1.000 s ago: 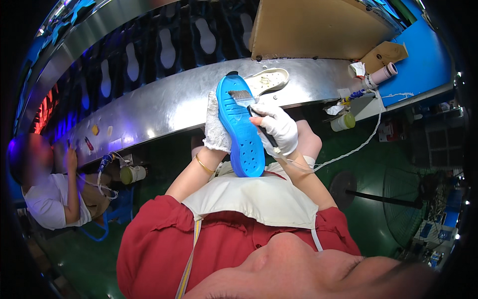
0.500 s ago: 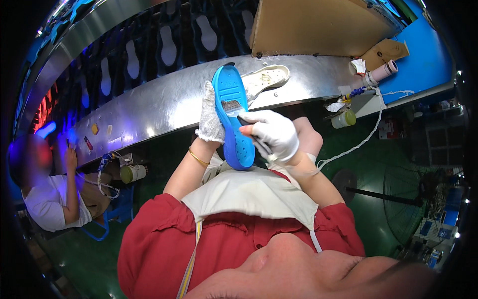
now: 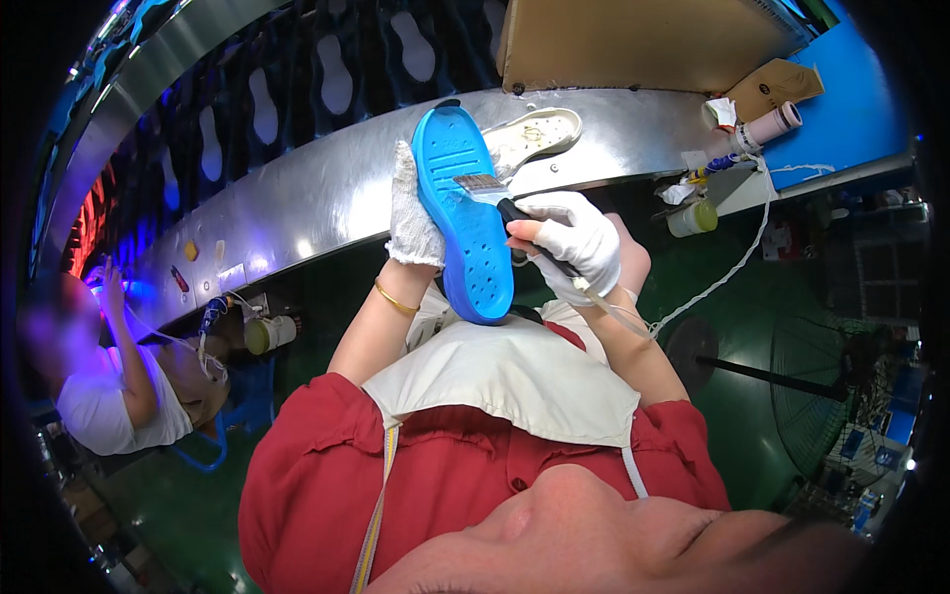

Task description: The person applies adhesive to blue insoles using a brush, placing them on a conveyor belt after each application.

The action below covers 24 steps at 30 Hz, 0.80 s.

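My left hand (image 3: 414, 213), in a white knit glove, grips the left edge of a blue shoe sole (image 3: 475, 259). The sole stands nearly upright in front of my apron, its hollow inner side with grooves and small holes turned up. A flat paintbrush (image 3: 492, 194) with a dark handle and metal band is in my gloved right hand (image 3: 578, 243), two fingertips bare. Its bristles touch the sole's middle. A cream-coloured sole (image 3: 539, 136) lies on the metal bench behind the blue one.
The metal bench (image 3: 327, 213) curves along a dark rack (image 3: 297, 99) carrying pale sole shapes. A large cardboard box (image 3: 643, 49) stands behind. At right are a pink cup (image 3: 775, 123) and a hanging green-lidded jar (image 3: 693, 218) with a white cord. Another person (image 3: 124, 396) sits at left.
The brush has come into clear view, its bristles on the middle of the sole. My right hand has shifted slightly right, and the sole sits a little higher in view.
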Each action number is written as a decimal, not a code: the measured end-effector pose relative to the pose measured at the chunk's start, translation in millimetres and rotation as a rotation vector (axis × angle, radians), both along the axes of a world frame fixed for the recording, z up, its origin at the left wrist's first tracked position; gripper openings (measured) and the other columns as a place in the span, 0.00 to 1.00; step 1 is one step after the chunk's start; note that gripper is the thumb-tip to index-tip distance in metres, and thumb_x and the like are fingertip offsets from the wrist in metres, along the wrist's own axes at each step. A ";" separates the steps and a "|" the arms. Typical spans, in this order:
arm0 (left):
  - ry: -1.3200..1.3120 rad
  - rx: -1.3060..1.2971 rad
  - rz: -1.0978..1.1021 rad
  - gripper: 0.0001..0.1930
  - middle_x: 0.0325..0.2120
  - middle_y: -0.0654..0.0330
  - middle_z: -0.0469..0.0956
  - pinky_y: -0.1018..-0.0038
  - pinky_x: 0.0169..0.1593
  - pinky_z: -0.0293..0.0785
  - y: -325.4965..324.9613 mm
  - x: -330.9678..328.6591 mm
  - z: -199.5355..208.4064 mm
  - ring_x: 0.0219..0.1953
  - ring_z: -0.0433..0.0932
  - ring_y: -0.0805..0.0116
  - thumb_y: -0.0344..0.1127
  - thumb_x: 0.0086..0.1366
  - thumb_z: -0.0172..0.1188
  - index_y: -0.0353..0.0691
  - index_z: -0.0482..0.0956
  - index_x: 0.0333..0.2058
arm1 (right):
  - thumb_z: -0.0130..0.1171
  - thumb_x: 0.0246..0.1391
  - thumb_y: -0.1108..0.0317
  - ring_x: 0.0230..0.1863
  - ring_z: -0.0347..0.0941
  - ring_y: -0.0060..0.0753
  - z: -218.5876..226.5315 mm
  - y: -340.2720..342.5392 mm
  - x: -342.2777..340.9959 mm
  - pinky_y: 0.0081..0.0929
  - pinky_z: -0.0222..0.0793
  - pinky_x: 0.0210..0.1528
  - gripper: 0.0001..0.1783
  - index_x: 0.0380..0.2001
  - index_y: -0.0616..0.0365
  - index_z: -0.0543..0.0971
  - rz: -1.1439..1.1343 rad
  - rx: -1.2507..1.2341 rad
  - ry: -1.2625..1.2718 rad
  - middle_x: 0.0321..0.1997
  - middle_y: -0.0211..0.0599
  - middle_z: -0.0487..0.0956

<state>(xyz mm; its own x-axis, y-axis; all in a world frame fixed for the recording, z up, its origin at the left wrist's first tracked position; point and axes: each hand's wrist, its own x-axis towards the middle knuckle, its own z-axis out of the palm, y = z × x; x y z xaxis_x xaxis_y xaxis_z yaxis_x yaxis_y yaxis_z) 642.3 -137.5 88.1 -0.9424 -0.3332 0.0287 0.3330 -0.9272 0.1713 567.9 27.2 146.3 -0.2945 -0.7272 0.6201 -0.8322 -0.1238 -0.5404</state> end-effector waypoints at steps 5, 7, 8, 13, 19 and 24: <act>-0.088 -0.114 0.023 0.37 0.49 0.50 0.70 0.62 0.52 0.71 5.9 -0.3 5.2 0.48 0.72 0.57 0.67 0.61 0.38 0.40 0.64 0.55 | 0.67 0.41 0.70 0.29 0.76 0.31 -4.4 1.6 4.6 0.19 0.72 0.30 0.10 0.31 0.55 0.80 0.048 0.014 0.256 0.30 0.39 0.78; -0.115 -0.131 0.034 0.37 0.48 0.50 0.71 0.63 0.51 0.72 9.1 -1.2 6.7 0.47 0.73 0.57 0.67 0.61 0.40 0.39 0.65 0.55 | 0.67 0.40 0.71 0.29 0.76 0.34 -5.8 1.6 21.5 0.21 0.73 0.30 0.10 0.30 0.55 0.81 -0.024 0.128 -0.144 0.30 0.40 0.78; -0.140 -0.149 0.042 0.37 0.47 0.50 0.71 0.64 0.50 0.73 10.2 -1.3 7.6 0.46 0.73 0.58 0.67 0.61 0.41 0.39 0.65 0.54 | 0.67 0.40 0.72 0.29 0.76 0.34 -7.3 1.9 23.0 0.21 0.73 0.29 0.10 0.30 0.55 0.81 -0.034 0.167 -0.272 0.30 0.41 0.78; -0.338 -0.475 0.119 0.31 0.47 0.56 0.71 0.72 0.49 0.71 4.7 0.6 4.6 0.46 0.71 0.69 0.58 0.63 0.49 0.38 0.65 0.55 | 0.67 0.38 0.73 0.29 0.76 0.36 -17.4 2.0 21.2 0.21 0.73 0.29 0.11 0.30 0.55 0.81 0.027 0.106 -0.215 0.31 0.43 0.78; -0.393 -0.892 0.334 0.24 0.49 0.58 0.68 0.77 0.54 0.64 -6.3 -6.7 -2.8 0.50 0.67 0.72 0.46 0.66 0.51 0.38 0.64 0.55 | 0.66 0.37 0.73 0.30 0.76 0.38 -16.8 1.5 10.4 0.22 0.73 0.30 0.11 0.30 0.54 0.81 0.061 0.100 -0.189 0.32 0.44 0.78; -0.462 -1.124 0.465 0.23 0.48 0.58 0.69 0.78 0.53 0.65 -10.1 -11.6 7.7 0.48 0.69 0.72 0.43 0.66 0.51 0.36 0.64 0.55 | 0.66 0.36 0.74 0.32 0.77 0.37 -14.5 8.4 7.2 0.23 0.73 0.32 0.12 0.30 0.53 0.81 0.035 0.170 -0.528 0.33 0.44 0.78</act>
<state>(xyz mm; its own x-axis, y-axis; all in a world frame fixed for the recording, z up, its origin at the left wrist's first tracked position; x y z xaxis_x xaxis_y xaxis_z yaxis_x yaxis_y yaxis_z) 630.8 -147.6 95.8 -0.7436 -0.6348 0.2098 0.2843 -0.0162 0.9586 575.2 35.6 131.8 -0.5070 -0.8192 0.2680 -0.4402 -0.0212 -0.8977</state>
